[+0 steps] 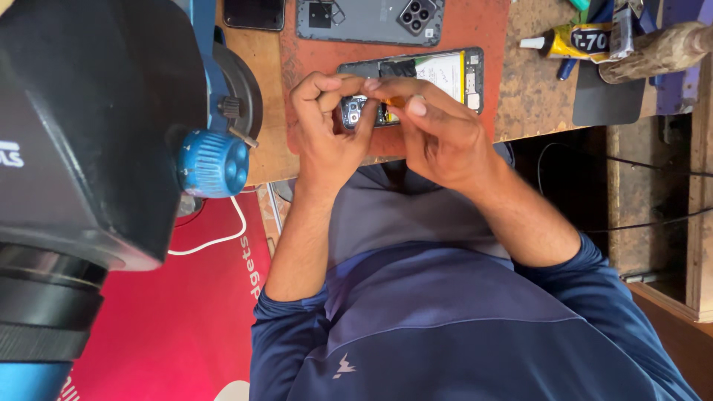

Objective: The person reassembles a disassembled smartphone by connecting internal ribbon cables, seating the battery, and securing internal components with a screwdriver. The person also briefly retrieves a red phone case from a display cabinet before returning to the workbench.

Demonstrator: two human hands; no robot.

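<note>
While opened phone (438, 74) lies on mat, both hands pinch orange piece (394, 101).

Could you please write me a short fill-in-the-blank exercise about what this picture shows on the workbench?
1. Both hands, the left hand and the right hand, work over an opened phone that lies on a ____ mat.
2. The grey back cover lies ____ the opened phone, farther from the person.
3. The big knob on the microscope is ____ in colour.
4. The yellow glue tube lies on the ____ table.

Missing words: red; beyond; blue; wooden
</note>
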